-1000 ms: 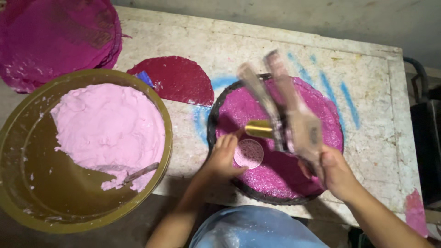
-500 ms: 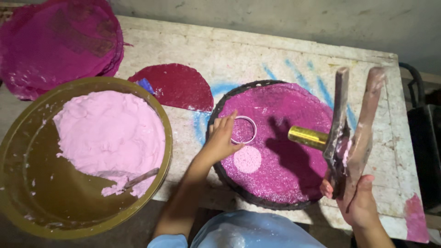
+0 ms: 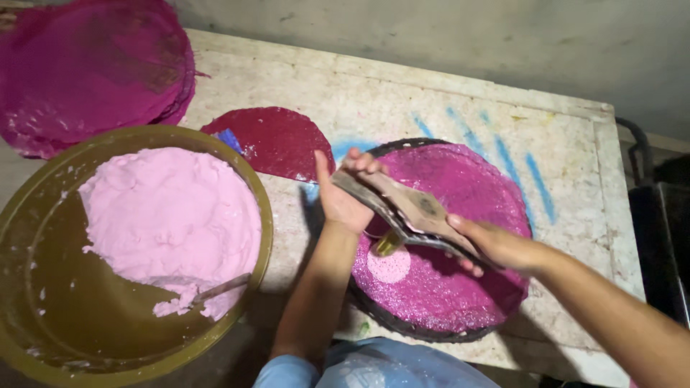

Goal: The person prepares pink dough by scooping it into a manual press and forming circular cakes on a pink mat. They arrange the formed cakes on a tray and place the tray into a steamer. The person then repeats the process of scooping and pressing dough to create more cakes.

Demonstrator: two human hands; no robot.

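left hand [image 3: 343, 195]: grip closed on far end of two-bladed wooden tool [image 3: 406, 212]
right hand [image 3: 496, 244]: grip closed on its handles
under tool: magenta disc [image 3: 460, 287] (pale pink round on it) on bench [image 3: 575, 144]
left: bowl [image 3: 43, 338], pink paste [image 3: 172, 215]

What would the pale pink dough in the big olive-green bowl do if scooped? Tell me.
The pale pink dough probably holds shape: it sits heaped with torn edges. Likely sticky, since smears cling to the olive-green bowl. A large mass, so probably heavy.

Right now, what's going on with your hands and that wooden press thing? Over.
Left hand and right hand both grip the wooden press, held closed above the magenta disc. Small pink round lies on it. Bowl of pink dough sits left, apart.
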